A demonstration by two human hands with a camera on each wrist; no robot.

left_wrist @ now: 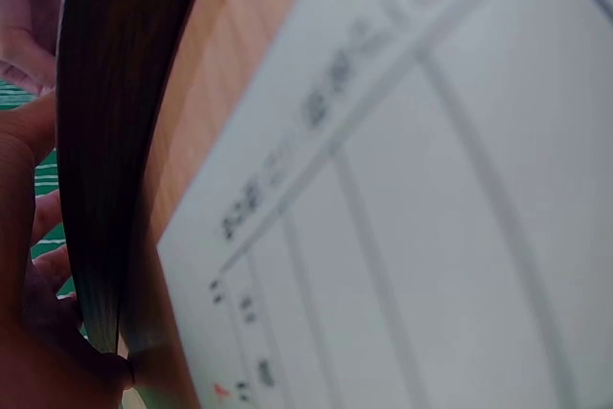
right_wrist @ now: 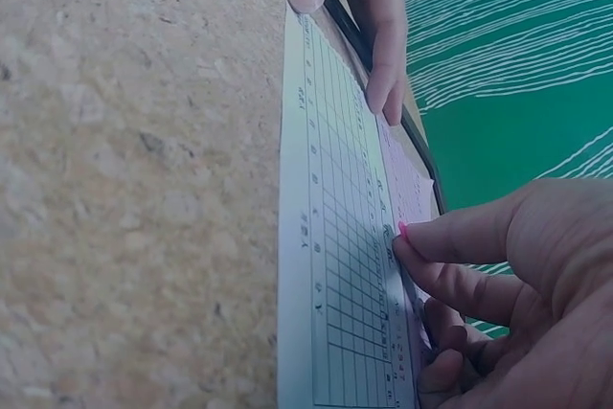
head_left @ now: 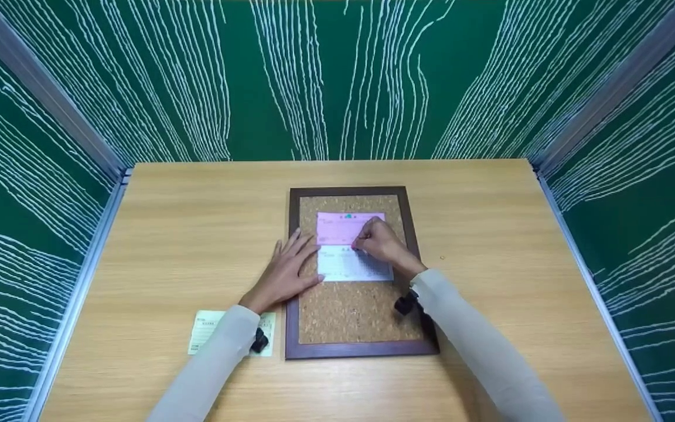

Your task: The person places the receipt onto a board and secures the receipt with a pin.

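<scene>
We've got our right grip pinching the pink pin at the top edge of the white slip, just below frame centre, long side running left-right, our left grip spread by its left edge.

Speckled tan rectangular cork board with dark-brown frame; far, pink paper slip; near, white paper slip with dark ruled grid; small bright-pink object; left, pale-green paper slip; light-brown grained wooden desk; green walls, wavy white lines.
</scene>
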